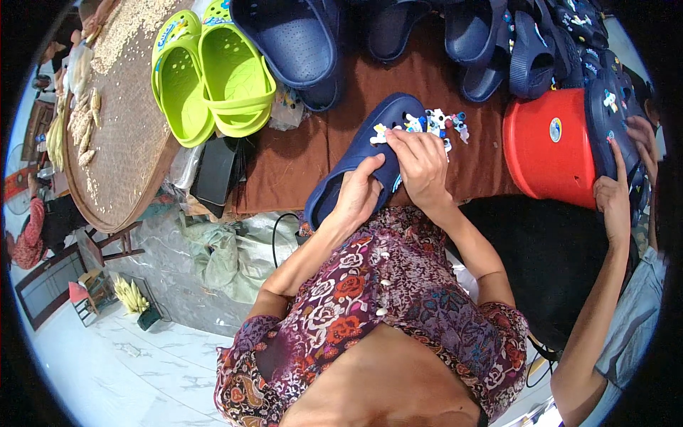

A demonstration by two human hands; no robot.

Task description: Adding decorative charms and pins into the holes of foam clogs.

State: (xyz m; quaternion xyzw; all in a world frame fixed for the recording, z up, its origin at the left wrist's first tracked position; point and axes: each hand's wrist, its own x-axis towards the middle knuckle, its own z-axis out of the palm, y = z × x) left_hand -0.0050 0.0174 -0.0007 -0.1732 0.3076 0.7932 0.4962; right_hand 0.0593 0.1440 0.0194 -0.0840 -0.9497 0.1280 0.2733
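A navy blue clog with holes in its upper lies tilted in front of me at the near edge of a brown cloth. My left hand is closed round its side near the heel opening, thumb on top. Over the upper, my right hand has its fingertips pinched together at a small white shoe charm on the clog. How deep the charm sits in a hole is hidden. Just beyond my right hand, a small heap of white and coloured charms lies on the cloth.
Green clogs stand at the far left, beside a large navy clog. Several navy clogs line the back. At right stands a red bucket, near a co-worker's hand touching a decorated clog. A round woven tray holds grain at left.
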